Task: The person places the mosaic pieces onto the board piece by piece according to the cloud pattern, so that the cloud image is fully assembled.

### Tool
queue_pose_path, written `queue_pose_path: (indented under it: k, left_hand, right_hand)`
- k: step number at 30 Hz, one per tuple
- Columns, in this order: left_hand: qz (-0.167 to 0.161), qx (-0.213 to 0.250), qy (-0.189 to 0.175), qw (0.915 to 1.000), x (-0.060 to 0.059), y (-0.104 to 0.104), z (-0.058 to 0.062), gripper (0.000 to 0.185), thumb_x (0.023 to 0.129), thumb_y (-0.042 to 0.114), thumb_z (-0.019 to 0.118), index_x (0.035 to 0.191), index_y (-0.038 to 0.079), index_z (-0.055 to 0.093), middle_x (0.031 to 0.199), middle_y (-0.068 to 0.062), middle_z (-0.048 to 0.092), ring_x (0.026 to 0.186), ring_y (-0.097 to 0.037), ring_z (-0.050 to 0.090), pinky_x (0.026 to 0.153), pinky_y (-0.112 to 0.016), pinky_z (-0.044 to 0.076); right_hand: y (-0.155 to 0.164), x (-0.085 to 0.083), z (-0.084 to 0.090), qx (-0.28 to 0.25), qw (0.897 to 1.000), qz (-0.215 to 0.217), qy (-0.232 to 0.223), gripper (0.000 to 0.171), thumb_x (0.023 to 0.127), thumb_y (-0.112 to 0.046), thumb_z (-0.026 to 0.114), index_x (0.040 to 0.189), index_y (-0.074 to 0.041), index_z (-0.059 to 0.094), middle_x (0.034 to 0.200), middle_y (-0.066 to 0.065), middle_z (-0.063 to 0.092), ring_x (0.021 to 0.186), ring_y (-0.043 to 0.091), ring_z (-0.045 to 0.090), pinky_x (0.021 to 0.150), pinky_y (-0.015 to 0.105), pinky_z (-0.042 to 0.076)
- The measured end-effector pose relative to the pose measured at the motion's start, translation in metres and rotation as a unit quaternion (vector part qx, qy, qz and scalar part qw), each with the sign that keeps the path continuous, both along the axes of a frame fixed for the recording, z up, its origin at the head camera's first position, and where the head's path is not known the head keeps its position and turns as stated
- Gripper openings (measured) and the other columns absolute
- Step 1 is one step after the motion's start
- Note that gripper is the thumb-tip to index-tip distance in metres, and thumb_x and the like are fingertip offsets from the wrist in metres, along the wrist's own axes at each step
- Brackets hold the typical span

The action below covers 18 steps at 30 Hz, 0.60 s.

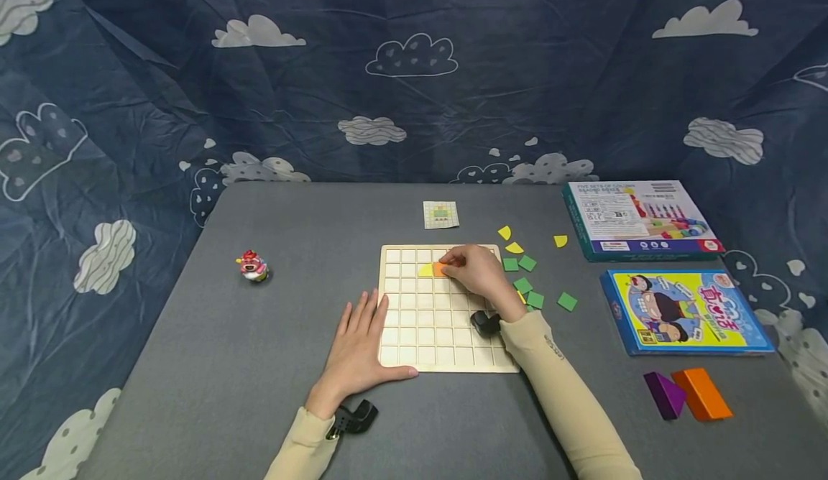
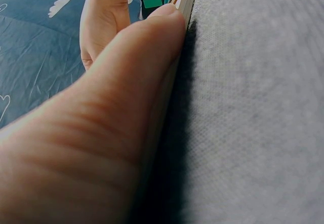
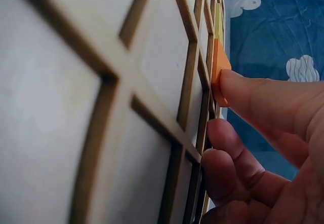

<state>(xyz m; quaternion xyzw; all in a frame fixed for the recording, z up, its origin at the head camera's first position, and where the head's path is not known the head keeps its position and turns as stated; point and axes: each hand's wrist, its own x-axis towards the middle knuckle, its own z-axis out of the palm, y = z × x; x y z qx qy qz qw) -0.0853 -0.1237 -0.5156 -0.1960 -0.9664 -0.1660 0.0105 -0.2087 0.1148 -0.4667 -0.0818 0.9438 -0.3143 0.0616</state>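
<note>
A wooden grid board (image 1: pixel 427 320) lies flat on the grey table, its cells framed by raised ridges. My right hand (image 1: pixel 477 273) is over its upper right part and pinches an orange tile (image 1: pixel 439 269). In the right wrist view the thumb is against the orange tile (image 3: pixel 219 77), which sits at the grid's surface beside a yellow piece (image 3: pixel 218 24). That yellow piece (image 1: pixel 425 270) lies in a cell just to the left. My left hand (image 1: pixel 359 351) rests with straight fingers at the board's left edge, thumb along its front corner.
Several green square tiles (image 1: pixel 567 301) and yellow rounded pieces (image 1: pixel 560 241) lie right of the board. A pattern card (image 1: pixel 440 215) is behind it. Two boxes, one teal-edged (image 1: pixel 647 218) and one blue (image 1: pixel 688 312), purple (image 1: pixel 665 395) and orange (image 1: pixel 702 394) blocks stand right; a small toy (image 1: pixel 253 266) left.
</note>
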Motion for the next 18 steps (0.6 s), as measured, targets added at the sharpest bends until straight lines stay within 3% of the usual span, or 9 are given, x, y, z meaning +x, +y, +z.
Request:
queue_pose_path:
  k: [10,18]
  left_hand:
    - [0.001,0.001,-0.002,1.0,-0.0004,-0.0007,-0.0007,0.125,0.066,0.088,0.047,0.153,0.006,0.012,0.157,-0.013,0.008,0.143,-0.026,0.001,0.113,-0.043,-0.001]
    - [-0.001,0.0,0.0,1.0,-0.0008,-0.0011,-0.0012,0.124,0.066,0.088,0.048,0.153,0.007,0.011,0.157,-0.013,0.007,0.143,-0.026,0.001,0.113,-0.043,-0.001]
  right_hand:
    - [0.0011,0.0011,0.001,0.012,1.0,0.005,-0.002,0.014,0.086,-0.021,0.072,0.098,-0.015,0.077,0.08,-0.001,0.064,0.07,0.018,0.053,0.064,0.032,0.04]
    - [0.0031,0.005,0.0007,0.015,1.0,0.018,0.008,0.016,0.089,-0.017,0.067,0.103,-0.014,0.076,0.103,0.006,0.068,0.084,0.021,0.058,0.073,0.037,0.045]
